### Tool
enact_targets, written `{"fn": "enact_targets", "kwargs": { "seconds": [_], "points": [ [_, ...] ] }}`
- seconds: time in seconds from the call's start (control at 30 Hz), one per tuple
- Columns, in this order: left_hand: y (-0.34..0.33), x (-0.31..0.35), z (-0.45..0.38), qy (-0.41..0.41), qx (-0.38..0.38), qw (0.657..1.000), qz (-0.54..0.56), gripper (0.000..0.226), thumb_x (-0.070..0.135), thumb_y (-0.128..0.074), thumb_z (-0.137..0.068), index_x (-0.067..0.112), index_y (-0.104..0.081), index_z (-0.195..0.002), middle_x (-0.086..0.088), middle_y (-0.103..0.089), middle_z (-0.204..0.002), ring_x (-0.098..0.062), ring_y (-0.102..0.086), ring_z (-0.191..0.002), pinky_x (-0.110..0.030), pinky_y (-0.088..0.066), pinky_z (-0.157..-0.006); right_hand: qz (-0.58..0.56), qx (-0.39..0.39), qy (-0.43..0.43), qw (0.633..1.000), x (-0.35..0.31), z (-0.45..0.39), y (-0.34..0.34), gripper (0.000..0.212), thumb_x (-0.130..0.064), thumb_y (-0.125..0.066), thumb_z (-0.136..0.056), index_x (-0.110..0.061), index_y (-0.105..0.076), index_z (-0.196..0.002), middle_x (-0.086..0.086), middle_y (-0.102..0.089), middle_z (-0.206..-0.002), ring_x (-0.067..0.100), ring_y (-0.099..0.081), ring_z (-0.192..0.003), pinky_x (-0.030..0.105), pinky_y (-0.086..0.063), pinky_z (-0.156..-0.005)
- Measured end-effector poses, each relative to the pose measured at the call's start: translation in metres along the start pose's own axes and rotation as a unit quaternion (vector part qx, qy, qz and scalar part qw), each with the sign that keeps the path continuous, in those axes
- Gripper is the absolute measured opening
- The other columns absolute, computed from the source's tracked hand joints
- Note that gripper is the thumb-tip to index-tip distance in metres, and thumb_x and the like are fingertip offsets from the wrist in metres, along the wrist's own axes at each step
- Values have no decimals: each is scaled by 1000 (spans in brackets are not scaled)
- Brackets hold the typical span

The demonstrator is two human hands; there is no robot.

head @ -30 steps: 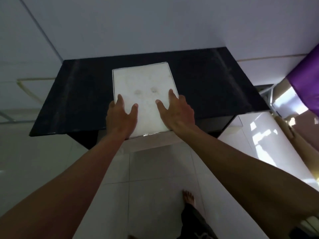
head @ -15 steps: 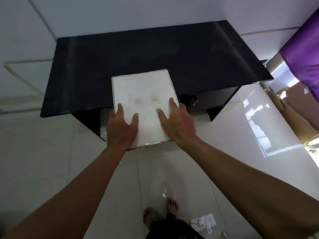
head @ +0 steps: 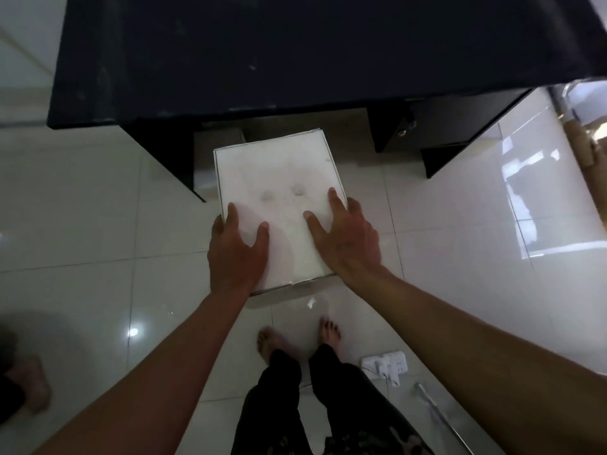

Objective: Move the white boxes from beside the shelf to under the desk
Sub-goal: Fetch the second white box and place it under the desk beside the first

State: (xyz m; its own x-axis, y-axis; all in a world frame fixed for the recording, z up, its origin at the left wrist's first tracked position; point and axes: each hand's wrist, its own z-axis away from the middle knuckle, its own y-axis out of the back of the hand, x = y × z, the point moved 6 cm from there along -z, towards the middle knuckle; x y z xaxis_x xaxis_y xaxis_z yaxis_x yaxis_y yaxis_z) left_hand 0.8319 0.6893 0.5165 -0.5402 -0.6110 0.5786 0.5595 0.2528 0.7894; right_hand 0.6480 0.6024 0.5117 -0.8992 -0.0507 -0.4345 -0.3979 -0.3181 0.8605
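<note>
Head view. Flat white rectangular cardboard box [head: 279, 208], lid shut (contents hidden), held level above the glossy white tiled floor [head: 98, 208], in front of the kneehole of the black-topped bench [head: 295, 54], not yet under it. Left hand [head: 238, 249] clamped on near left corner, right hand [head: 348, 239] clamped on near right edge, thumbs on top; two-sided grip likely for keeping it flat while lowering. Second pale box [head: 213, 152] already under bench, left side. White power strip [head: 387, 364] on floor by bare feet.
</note>
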Motion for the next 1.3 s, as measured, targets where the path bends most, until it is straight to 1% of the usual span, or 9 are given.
{"fn": "enact_targets", "kwargs": {
  "seconds": [0.2,0.4,0.53,0.67,0.8,0.93,1.1,1.2,1.3],
  "points": [
    [-51,-37,-38,-5,-27,1000,-4,72,45,-55,-94,16,-28,-154,-15,-39,-151,-34,-38,-136,-45,-33,-109,6,-2,-18,1000,16,-31,-58,71,-68,-35,-94,-29,-22,-152,8,-36,-151,33,-56,-120,46,-49,-97],
    [-109,-78,-90,-5,-24,1000,2,72,44,-55,-95,20,-25,-155,-14,-33,-155,-34,-34,-139,-45,-30,-111,-5,10,-21,1000,32,-82,-131,70,-69,-35,-94,-32,-21,-151,7,-36,-151,32,-58,-117,45,-51,-94],
    [-168,-123,-141,-20,-16,1000,-4,72,45,-55,-94,20,-26,-155,-15,-35,-154,-35,-37,-138,-45,-32,-110,-6,24,-17,1000,50,-128,-199,69,-68,-36,-95,-32,-21,-151,8,-36,-151,34,-58,-116,46,-51,-94],
    [-235,-169,-189,-40,-9,999,-3,71,46,-56,-93,21,-27,-153,-15,-39,-150,-35,-43,-133,-46,-38,-105,-11,41,-9,999,73,-173,-274,68,-66,-35,-95,-30,-22,-152,10,-39,-147,36,-59,-112,46,-51,-91],
    [-297,-222,-229,-41,2,999,2,70,47,-56,-92,22,-29,-152,-13,-42,-148,-35,-44,-131,-46,-39,-104,-9,46,-2,999,93,-212,-348,68,-64,-36,-96,-29,-23,-152,11,-40,-146,37,-59,-113,45,-49,-91],
    [-350,-270,-261,-44,10,999,5,69,47,-56,-91,22,-31,-150,-10,-43,-146,-33,-48,-127,-42,-41,-100,-21,43,14,999,112,-244,-419,68,-64,-37,-96,-29,-23,-152,13,-41,-146,38,-59,-113,46,-50,-91],
    [-398,-305,-279,-53,11,999,5,68,47,-57,-91,22,-33,-149,-11,-45,-145,-33,-49,-126,-42,-41,-100,-27,50,4,998,136,-263,-472,66,-64,-39,-96,-29,-24,-151,13,-41,-145,39,-58,-114,44,-49,-91],
    [-414,-323,-287,-54,12,998,-1,65,48,-57,-90,22,-36,-146,-11,-47,-143,-33,-50,-124,-45,-44,-99,-24,54,4,998,143,-268,-493,66,-63,-39,-96,-29,-24,-151,12,-42,-145,37,-59,-112,44,-49,-88],
    [-424,-336,-292,-66,10,998,1,63,50,-56,-89,23,-38,-142,-11,-50,-138,-33,-52,-120,-46,-47,-97,-28,52,8,998,145,-268,-508,66,-61,-39,-97,-29,-23,-152,13,-39,-148,36,-59,-114,43,-49,-89]
  ]
}}
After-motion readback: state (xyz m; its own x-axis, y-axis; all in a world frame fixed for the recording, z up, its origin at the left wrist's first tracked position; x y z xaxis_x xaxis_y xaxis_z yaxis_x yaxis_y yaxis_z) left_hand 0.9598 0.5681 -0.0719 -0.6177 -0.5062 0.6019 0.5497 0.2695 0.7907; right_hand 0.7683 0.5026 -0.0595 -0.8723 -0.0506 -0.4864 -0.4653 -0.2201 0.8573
